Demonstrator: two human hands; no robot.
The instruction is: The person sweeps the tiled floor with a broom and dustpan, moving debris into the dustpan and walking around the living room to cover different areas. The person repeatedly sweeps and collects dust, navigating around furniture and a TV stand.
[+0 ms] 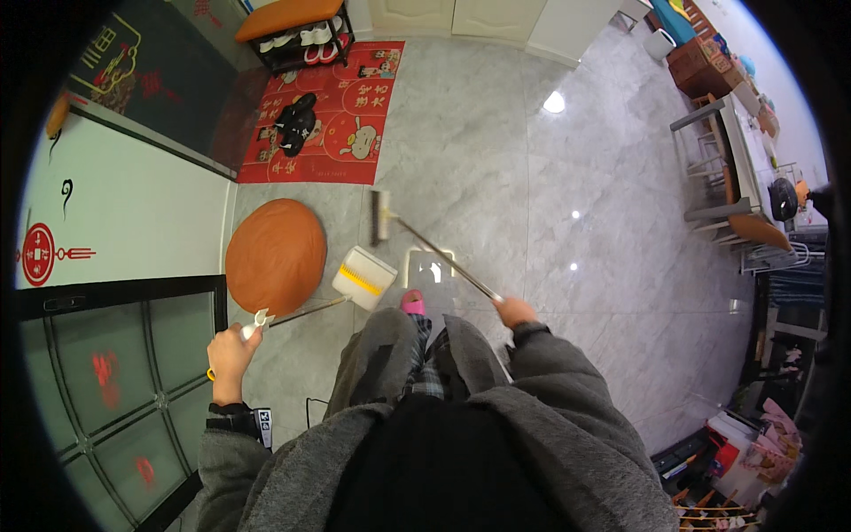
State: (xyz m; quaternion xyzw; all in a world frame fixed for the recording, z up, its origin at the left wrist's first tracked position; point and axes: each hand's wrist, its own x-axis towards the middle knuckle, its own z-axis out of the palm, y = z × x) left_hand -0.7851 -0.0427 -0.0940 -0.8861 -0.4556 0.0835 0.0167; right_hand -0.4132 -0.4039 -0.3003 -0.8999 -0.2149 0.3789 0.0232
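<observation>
My left hand (233, 356) grips the white top of a long-handled dustpan at the lower left. The dustpan's white pan (365, 278), with a row of yellow teeth, lies on the grey tiled floor ahead of my feet. In my right hand (515, 311) is the metal handle of a broom (449, 259). Its head (379, 218), pale with dark bristles and slightly blurred, is just beyond the pan and apart from it. Whether the bristles touch the floor I cannot tell. One pink slipper (413, 302) shows beneath my grey coat.
A round brown leather-like pouf (276, 256) stands left of the pan. Behind it lies a red doormat (332, 156) with black shoes (296, 124), near a shoe rack (296, 33). A table (754, 153) with chairs stands far right; a glass-paned door (110, 379) is at left.
</observation>
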